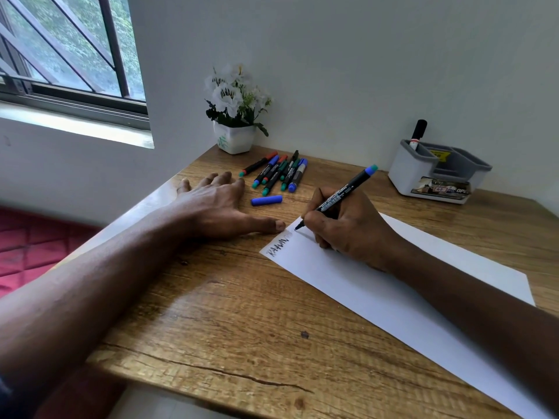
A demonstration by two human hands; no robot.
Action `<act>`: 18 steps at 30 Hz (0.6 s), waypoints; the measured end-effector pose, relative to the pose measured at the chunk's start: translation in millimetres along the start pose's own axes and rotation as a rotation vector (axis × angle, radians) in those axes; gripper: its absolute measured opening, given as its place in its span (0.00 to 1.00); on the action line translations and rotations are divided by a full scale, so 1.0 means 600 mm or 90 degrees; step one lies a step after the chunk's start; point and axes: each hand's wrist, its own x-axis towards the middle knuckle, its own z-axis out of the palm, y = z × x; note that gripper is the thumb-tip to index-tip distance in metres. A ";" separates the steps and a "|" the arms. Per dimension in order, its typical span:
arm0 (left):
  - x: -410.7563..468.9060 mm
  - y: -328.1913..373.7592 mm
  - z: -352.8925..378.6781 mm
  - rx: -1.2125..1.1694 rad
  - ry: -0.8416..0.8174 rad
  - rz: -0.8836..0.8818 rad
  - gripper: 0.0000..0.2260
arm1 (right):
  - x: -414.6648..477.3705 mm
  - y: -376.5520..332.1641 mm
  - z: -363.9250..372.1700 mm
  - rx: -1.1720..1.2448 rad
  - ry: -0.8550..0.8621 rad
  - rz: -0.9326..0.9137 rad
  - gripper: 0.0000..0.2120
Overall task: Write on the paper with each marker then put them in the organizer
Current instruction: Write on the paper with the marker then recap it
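The right hand (348, 225) grips an uncapped blue marker (341, 195) in a writing hold. Its tip touches the paper (378, 297) near the far left corner, just beyond a word (278, 247) already written there. The barrel slants up and away to the right, its blue end pointing towards the grey organizer (408, 173), which stands well apart at the table's far right and holds one black-capped marker (419, 131). The loose blue cap (266, 200) lies on the wooden table (211, 313) left of the writing hand, its long axis running left to right, closer to the left hand (217, 204). That hand lies flat with fingers spread, grasping nothing, its thumb just beside the paper's corner. The remaining markers (279, 172) sit bunched beyond the cap.
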 end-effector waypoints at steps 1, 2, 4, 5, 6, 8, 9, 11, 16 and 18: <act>-0.001 0.001 0.000 0.000 -0.001 0.000 0.63 | 0.000 0.000 0.001 -0.002 0.003 0.002 0.06; -0.001 0.001 0.000 -0.001 0.000 0.000 0.63 | 0.001 0.000 0.001 -0.003 0.011 0.003 0.06; -0.001 0.002 -0.001 -0.003 0.001 0.000 0.64 | 0.001 0.001 0.001 0.001 0.028 0.004 0.07; -0.001 0.002 -0.001 -0.003 -0.001 -0.001 0.64 | 0.001 0.001 0.002 0.003 0.032 0.004 0.07; -0.002 0.002 -0.001 -0.004 -0.004 -0.002 0.64 | 0.002 0.002 0.002 0.004 0.032 0.006 0.06; -0.002 0.003 -0.002 -0.003 -0.007 -0.003 0.64 | 0.002 0.002 0.002 0.004 0.028 0.011 0.06; -0.002 0.003 -0.002 -0.003 -0.007 -0.003 0.64 | 0.002 0.003 0.002 0.004 0.026 0.012 0.06; -0.002 0.002 -0.001 -0.002 0.000 -0.002 0.62 | 0.003 0.003 0.003 0.007 0.029 0.013 0.06; 0.000 0.001 -0.001 -0.002 -0.011 -0.005 0.63 | 0.003 0.006 0.000 0.031 0.027 0.033 0.06; -0.002 0.004 -0.003 -0.002 -0.015 -0.008 0.62 | 0.004 0.006 0.001 0.032 0.026 0.036 0.06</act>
